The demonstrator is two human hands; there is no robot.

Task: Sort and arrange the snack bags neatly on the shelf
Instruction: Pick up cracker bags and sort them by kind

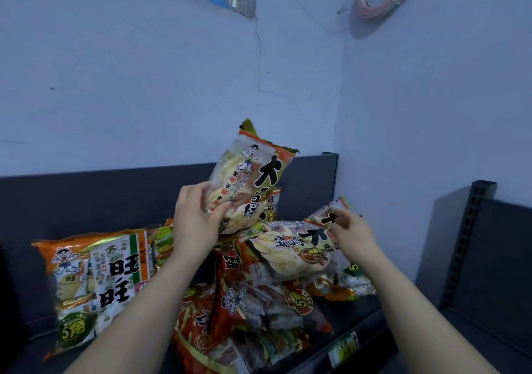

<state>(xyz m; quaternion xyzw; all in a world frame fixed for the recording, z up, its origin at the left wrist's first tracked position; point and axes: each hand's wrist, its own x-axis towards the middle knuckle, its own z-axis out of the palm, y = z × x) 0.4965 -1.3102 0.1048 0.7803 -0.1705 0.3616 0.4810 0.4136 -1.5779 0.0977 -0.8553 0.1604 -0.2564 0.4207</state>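
Our left hand (195,224) grips a cracker bag (250,172) by its lower edge, tilted up above the fingers; our right hand (352,231) pinches the corner of a second bag (288,252) lying just left of it, atop the heap (244,301) on the shelf (359,316)

raised bag (247,178): green/orange print, clear front with pale crackers inside, tilted, up off the heap at 12 o'clock, left hand (195,224) gripping its lower end
flat bag (290,250): same print, lying on top of the heap at 3 o'clock, right hand (351,235) pinching its far edge
big bag (98,281): orange/green, propped up at 9 o'clock
red bags (244,316): messy overlap at 6 o'clock
shelf (86,198): dark grey
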